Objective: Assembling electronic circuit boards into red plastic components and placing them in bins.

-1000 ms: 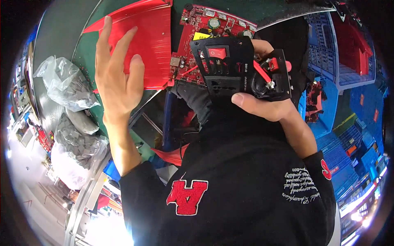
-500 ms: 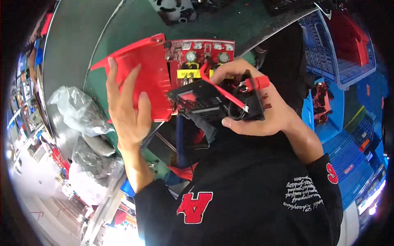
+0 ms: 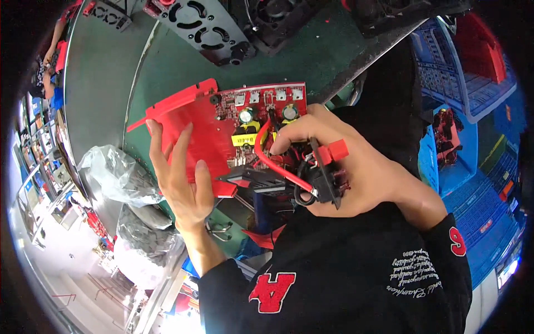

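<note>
Spread fingers of my left hand (image 3: 183, 183) lie over a red casing shell (image 3: 206, 131); whether they press on it I cannot tell. My right hand (image 3: 361, 167) is closed around a black end panel (image 3: 328, 175) bearing a red socket (image 3: 335, 151). A thick red wire (image 3: 278, 167) arches from that panel to a red circuit board (image 3: 258, 100), which sits alongside the shell. Yellow-wrapped transformers (image 3: 245, 137) and round capacitors (image 3: 246, 115) stand on the board. Below it, a dark flat plate (image 3: 267, 181) shows nearly edge-on. My palm hides part of the panel.
Metal fan panels (image 3: 206, 28) and black fans (image 3: 275, 11) line the far side of the green bench (image 3: 311, 61). Clear plastic bags (image 3: 117, 172) lie at left. Blue crates (image 3: 456, 145) with red parts stand at right. Another person (image 3: 47, 72) is at far left.
The black panel and dark plate have tilted more edge-on, uncovering more of the board. My left hand stays spread over the shell. More of the far bench shows as the view shifted.
</note>
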A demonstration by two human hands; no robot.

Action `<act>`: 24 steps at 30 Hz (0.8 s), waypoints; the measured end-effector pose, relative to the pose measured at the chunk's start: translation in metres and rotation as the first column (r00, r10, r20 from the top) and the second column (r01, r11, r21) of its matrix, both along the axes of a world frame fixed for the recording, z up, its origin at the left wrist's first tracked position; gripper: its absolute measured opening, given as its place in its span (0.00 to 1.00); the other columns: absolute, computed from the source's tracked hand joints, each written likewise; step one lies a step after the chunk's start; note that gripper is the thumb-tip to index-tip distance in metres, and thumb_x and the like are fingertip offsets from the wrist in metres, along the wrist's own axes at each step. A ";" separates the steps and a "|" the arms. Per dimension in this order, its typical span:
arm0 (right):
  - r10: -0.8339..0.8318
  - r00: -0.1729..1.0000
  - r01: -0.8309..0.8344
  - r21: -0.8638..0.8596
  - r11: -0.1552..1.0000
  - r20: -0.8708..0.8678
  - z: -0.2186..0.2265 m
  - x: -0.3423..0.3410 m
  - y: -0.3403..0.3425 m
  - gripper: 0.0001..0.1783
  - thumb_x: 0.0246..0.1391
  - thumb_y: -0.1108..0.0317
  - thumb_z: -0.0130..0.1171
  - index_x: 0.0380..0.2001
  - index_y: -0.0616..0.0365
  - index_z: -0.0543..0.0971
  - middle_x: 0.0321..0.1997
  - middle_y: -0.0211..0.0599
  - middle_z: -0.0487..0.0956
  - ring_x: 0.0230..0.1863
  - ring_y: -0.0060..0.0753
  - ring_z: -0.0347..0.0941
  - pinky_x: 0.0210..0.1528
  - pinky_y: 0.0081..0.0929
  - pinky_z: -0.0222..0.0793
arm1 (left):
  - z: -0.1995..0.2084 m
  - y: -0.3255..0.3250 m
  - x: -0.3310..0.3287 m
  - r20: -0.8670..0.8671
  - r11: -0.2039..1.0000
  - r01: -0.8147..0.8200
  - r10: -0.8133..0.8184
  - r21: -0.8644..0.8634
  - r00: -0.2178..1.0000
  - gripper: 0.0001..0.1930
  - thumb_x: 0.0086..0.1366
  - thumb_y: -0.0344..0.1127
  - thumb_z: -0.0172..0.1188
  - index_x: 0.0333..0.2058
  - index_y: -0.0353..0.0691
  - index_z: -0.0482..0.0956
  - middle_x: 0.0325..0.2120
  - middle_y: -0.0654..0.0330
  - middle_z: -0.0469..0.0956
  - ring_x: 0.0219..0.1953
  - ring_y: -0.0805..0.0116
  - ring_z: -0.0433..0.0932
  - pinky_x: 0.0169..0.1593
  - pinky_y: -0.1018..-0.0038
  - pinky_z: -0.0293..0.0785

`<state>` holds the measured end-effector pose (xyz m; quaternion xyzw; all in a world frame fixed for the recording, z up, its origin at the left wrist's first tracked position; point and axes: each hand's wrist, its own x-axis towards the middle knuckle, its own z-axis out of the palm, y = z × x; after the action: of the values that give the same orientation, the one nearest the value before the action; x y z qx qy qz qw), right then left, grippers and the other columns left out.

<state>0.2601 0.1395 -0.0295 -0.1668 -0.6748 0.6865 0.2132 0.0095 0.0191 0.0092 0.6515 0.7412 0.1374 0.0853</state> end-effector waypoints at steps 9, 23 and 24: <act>0.028 0.999 -0.029 0.026 0.999 0.025 -0.001 -0.002 0.002 0.32 0.32 0.67 0.69 0.47 0.56 0.72 0.45 0.34 0.74 0.42 0.36 0.66 0.46 0.28 0.65 | -0.002 0.000 0.003 0.048 0.999 -0.042 0.042 -0.001 0.998 0.27 0.49 0.27 0.51 0.52 0.30 0.76 0.64 0.32 0.53 0.66 0.35 0.55 0.61 0.52 0.64; 0.045 0.999 -0.045 -0.008 0.999 0.022 -0.001 -0.023 -0.015 0.41 0.33 0.64 0.72 0.55 0.51 0.67 0.50 0.40 0.71 0.51 0.52 0.63 0.55 0.40 0.65 | -0.008 0.000 0.004 0.003 0.998 -0.063 0.063 0.021 0.998 0.24 0.55 0.34 0.52 0.51 0.29 0.76 0.63 0.35 0.57 0.66 0.39 0.59 0.62 0.55 0.62; -0.097 0.995 0.097 0.007 0.995 0.018 -0.001 -0.029 -0.025 0.41 0.34 0.66 0.71 0.56 0.54 0.67 0.53 0.43 0.68 0.52 0.48 0.64 0.55 0.37 0.64 | -0.008 0.002 0.003 0.041 0.996 -0.066 0.063 0.068 0.997 0.24 0.58 0.37 0.52 0.51 0.30 0.76 0.62 0.36 0.59 0.64 0.40 0.60 0.62 0.56 0.61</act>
<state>0.2308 0.1148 -0.0301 -0.2048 -0.6701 0.6717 0.2406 0.0129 0.0213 0.0012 0.6269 0.7550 0.1781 0.0727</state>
